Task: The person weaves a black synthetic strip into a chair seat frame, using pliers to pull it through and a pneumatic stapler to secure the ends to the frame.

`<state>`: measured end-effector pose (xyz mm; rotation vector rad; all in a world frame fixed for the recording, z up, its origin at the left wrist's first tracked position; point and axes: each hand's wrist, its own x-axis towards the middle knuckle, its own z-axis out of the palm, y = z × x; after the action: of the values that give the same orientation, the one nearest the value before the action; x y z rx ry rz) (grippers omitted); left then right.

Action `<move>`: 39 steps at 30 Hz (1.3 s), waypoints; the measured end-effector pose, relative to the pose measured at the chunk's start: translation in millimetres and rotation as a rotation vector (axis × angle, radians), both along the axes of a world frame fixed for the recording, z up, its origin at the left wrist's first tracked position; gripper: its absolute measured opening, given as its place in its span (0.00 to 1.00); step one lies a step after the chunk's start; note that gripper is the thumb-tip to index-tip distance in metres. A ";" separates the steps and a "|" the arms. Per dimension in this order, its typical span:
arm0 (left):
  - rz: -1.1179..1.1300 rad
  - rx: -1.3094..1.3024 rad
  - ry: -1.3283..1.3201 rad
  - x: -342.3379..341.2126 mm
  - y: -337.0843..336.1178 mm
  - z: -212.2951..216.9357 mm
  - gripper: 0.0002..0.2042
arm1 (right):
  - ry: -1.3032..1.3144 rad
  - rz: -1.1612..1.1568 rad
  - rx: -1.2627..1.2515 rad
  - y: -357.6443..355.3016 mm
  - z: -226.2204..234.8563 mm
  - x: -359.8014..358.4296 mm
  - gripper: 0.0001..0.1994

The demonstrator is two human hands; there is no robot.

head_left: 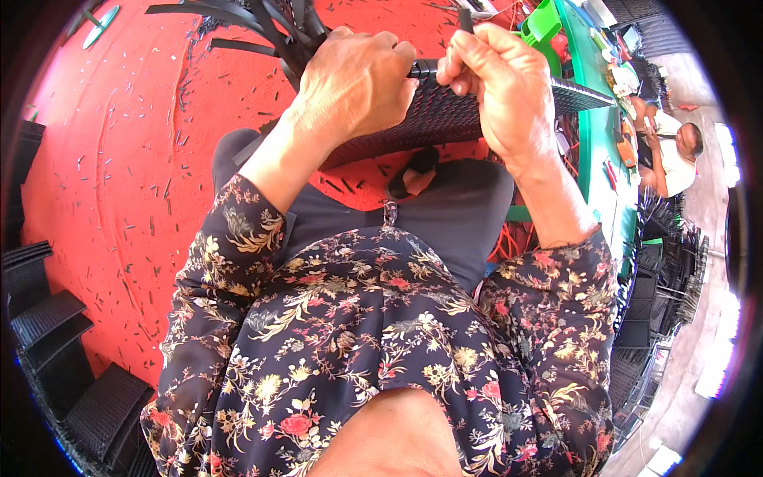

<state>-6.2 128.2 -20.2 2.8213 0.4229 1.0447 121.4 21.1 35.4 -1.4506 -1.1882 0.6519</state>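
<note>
While a dark strip (pixel 466 19) is pinched, a black woven piece (pixel 433 123) is gripped

As the piece is hung below and between both sets of fingers, its upper edge is clasped by the tightly curled left hand (pixel 362 83); the strip is nipped between thumb and forefinger of the right hand (pixel 505 87); the weave is judged light, springy and slick, best held by that edge; loose strips (pixel 274 36) are fanned beyond the left knuckles; any contents of the piece are hidden.

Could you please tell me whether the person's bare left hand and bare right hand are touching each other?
Apart. The head view shows a gap between the left hand and the right hand, with the black woven panel visible there.
</note>
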 end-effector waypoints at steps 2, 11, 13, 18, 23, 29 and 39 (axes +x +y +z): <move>0.025 0.042 -0.006 1.2 -4.0 -0.2 0.09 | 0.056 0.021 0.029 10.9 -0.4 7.9 0.11; 0.092 0.074 -0.039 -4.3 -7.2 11.2 0.08 | -0.503 0.014 -0.019 86.0 10.7 28.2 0.13; 0.092 0.071 -0.037 -7.1 -9.0 15.0 0.08 | -0.558 0.016 -0.010 87.5 10.9 23.6 0.13; 0.062 0.081 -0.054 -9.5 -10.1 21.8 0.10 | -0.751 0.116 -0.146 110.0 -6.5 42.6 0.12; 0.032 0.140 0.001 -8.1 -6.0 25.4 0.16 | -0.770 0.182 -0.254 118.5 -15.0 50.4 0.11; 0.003 0.143 -0.020 -9.0 -0.6 28.6 0.16 | -0.776 0.339 -0.435 133.7 -17.5 49.7 0.10; 0.000 0.120 -0.007 -8.3 3.7 24.9 0.16 | -0.446 0.692 -0.203 102.5 -2.5 70.7 0.20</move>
<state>-14.5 131.9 4.7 2.9207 0.3708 1.1157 192.1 123.5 32.9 -1.3783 -2.0653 0.9617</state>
